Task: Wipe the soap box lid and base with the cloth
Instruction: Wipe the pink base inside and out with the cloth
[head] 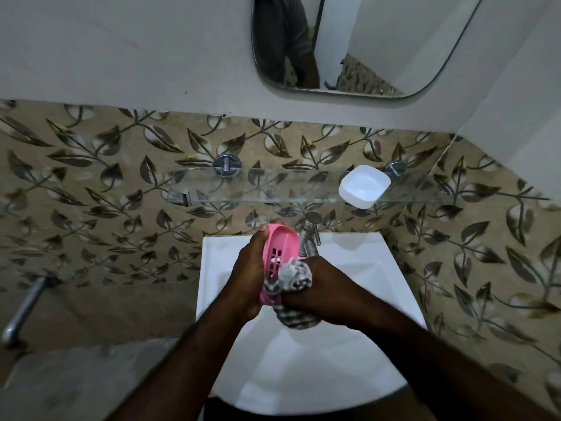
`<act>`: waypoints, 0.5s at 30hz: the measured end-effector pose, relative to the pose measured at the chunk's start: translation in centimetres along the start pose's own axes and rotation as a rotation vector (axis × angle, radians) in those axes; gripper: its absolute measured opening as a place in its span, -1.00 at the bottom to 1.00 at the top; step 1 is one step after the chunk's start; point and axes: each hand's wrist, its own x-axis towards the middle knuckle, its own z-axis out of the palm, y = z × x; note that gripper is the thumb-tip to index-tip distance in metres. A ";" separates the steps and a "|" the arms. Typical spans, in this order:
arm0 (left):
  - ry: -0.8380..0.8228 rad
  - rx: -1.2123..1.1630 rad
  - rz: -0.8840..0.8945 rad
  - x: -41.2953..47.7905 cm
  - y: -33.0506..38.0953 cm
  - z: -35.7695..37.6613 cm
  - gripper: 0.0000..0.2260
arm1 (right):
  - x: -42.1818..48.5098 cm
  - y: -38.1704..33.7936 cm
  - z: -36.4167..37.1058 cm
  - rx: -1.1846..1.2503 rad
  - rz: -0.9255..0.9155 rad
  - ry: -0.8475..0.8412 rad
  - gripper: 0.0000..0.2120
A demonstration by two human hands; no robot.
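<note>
Head view: left hand [247, 270] around pink tray [280, 243]; right hand [323, 285] around cloth [296, 276]

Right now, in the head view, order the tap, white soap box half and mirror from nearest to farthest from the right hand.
1. Tap, just behind the right hand.
2. White soap box half, on the glass shelf above.
3. Mirror, highest on the wall.

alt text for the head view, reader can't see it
Over a white sink, the left hand holds a pink slotted soap box piece while the right hand presses a checked cloth into it. A white piece sits on the glass shelf above.
</note>
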 end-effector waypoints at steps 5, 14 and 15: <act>0.054 0.097 0.026 0.1 -0.4 0.8 -0.59 | 0.4 0.7 -0.6 -1.046 -0.171 0.110 -0.87; -0.057 0.017 -0.025 0.0 1.4 1.1 -0.50 | 2.4 0.3 -1.4 -0.638 -0.159 0.562 -0.92; -0.083 -0.009 -0.025 0.0 1.3 1.2 -0.51 | 2.4 0.0 -1.2 -0.479 -0.131 0.579 -0.95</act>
